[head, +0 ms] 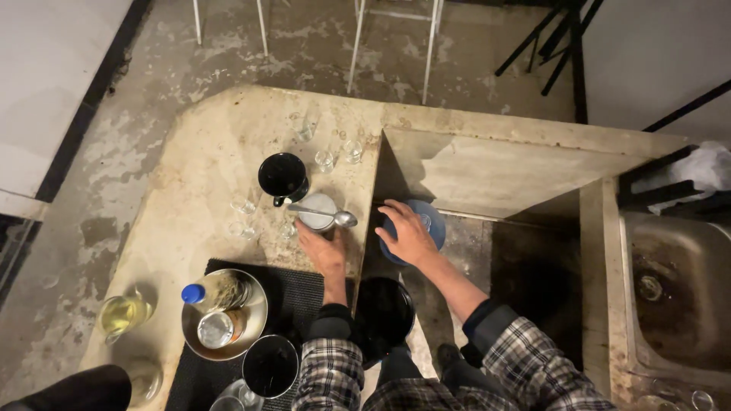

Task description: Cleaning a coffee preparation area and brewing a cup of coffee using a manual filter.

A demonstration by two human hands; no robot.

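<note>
On the stained stone counter [198, 175] we counted two black cups. Our left hand [324, 250] clasped one small white cup [317, 210]; our right hand [407, 234] lay spread on one blue plate [435, 221].

Glass-strewn stone counter [198, 152], black mat [293, 293]

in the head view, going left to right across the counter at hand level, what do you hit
yellow-liquid glass → metal bowl holding a blue-capped bottle → black mug → left hand by the white cup with a spoon → right hand on the blue plate → metal sink
</note>
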